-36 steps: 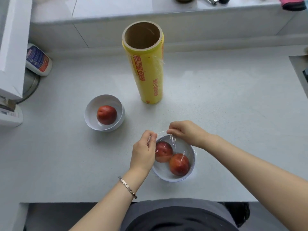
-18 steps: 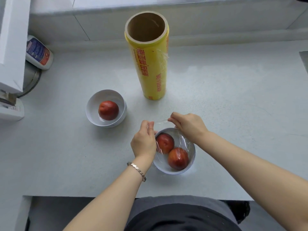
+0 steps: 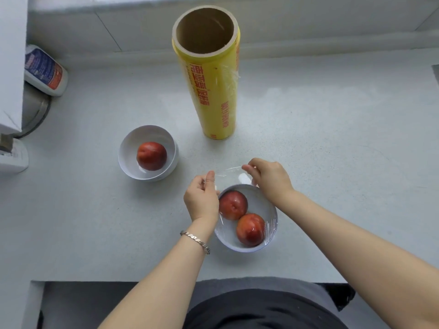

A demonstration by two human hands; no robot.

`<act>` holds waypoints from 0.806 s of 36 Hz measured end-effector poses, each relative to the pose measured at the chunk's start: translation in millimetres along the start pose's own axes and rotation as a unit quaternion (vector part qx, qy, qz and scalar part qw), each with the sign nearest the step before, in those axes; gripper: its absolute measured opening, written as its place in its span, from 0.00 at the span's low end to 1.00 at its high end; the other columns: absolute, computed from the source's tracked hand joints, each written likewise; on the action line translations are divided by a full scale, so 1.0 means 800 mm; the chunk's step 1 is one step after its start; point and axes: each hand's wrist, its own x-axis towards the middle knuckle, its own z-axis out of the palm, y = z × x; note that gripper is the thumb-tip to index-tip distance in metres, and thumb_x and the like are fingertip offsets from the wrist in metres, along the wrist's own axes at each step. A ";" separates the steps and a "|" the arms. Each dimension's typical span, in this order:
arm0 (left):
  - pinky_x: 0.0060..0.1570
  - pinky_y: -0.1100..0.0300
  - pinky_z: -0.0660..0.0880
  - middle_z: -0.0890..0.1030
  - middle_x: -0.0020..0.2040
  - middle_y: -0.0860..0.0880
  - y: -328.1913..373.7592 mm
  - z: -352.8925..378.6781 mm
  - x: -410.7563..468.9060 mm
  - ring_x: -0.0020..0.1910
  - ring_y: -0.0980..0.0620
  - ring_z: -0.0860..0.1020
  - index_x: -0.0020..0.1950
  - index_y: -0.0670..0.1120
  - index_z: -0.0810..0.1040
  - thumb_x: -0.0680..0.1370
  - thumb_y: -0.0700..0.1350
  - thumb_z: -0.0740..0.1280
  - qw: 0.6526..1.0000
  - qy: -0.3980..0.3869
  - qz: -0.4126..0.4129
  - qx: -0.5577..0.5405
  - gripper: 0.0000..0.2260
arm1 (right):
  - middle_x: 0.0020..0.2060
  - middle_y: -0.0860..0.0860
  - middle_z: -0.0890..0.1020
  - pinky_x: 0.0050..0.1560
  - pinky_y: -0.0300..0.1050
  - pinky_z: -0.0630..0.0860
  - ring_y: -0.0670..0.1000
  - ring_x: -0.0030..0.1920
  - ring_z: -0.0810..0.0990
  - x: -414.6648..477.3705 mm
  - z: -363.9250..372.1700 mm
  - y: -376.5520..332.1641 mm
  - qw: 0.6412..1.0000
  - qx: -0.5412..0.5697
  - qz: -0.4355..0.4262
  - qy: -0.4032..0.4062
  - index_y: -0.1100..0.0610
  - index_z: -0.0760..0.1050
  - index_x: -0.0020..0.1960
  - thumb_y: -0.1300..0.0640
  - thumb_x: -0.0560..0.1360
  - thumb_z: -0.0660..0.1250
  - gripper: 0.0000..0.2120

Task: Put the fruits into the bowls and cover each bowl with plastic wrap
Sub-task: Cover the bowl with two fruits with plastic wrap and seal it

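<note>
A white bowl (image 3: 266, 203) near the counter's front holds two red fruits (image 3: 233, 204) (image 3: 250, 229). A clear sheet of plastic wrap (image 3: 228, 173) lies over it, clinging at the near right rim. My left hand (image 3: 201, 200) pinches the sheet's far left corner and my right hand (image 3: 270, 179) pinches the far right corner, stretching that edge beyond the bowl's far rim. A second white bowl (image 3: 128, 148) to the left holds one red fruit (image 3: 151, 156) and has no cover. The yellow wrap roll (image 3: 213, 91) stands upright behind.
A white bottle (image 3: 45, 71) with a blue and red label lies at the far left beside a white appliance (image 3: 11, 67). A low tiled ledge runs along the back. The counter's front edge (image 3: 166, 280) is close to my body.
Both hands have moved away from me, past the bowl's far rim, pulling the far edge of the wrap out taut. The view has shifted slightly closer.
</note>
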 end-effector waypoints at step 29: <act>0.42 0.56 0.69 0.79 0.44 0.43 0.009 -0.037 0.046 0.45 0.44 0.76 0.50 0.40 0.76 0.76 0.52 0.66 0.890 -0.198 0.124 0.392 0.15 | 0.33 0.51 0.77 0.32 0.39 0.66 0.47 0.31 0.72 -0.046 -0.003 0.024 0.912 0.274 0.289 -0.101 0.60 0.78 0.47 0.39 0.77 0.53 0.26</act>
